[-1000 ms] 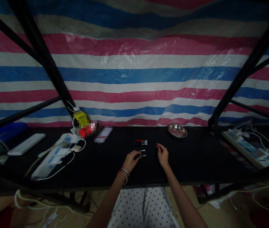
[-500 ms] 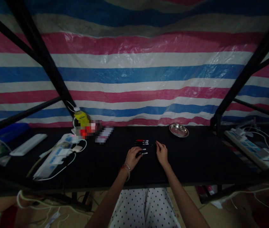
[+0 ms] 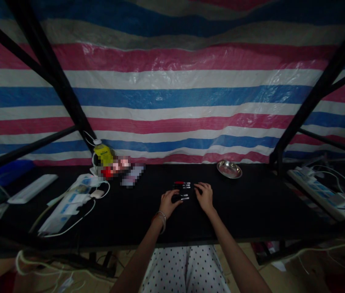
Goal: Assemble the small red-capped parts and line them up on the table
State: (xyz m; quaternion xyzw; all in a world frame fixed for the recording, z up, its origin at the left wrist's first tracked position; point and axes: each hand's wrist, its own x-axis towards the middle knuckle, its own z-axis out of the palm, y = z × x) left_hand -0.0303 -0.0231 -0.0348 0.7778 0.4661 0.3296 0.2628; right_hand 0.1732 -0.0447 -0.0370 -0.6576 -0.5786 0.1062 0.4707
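Note:
My left hand (image 3: 169, 203) is curled with finger and thumb on either side of a pair of slim black sticks with silver ends (image 3: 186, 197); their left parts are hidden by the hand. Just beyond them on the black table lie a red stick with a silver end (image 3: 181, 183) and dark ones against it, silver ends to the right. My right hand (image 3: 204, 196) bends its finger and thumb close together near those ends. Whatever may be between these fingertips is too small and dark to make out.
A round metal dish (image 3: 229, 169) stands at the back right. Leftward are a phone-like blurred thing (image 3: 133, 176), a yellow bottle (image 3: 103, 154), and a power strip with cables (image 3: 68, 203). Another power strip (image 3: 322, 191) lies at the right. Black frame posts (image 3: 278, 156) flank the table (image 3: 252, 211).
My right hand has moved left and slightly toward me, its fingertips now nearer the silver ends. My left hand stays by the black sticks. The camera view has shifted slightly.

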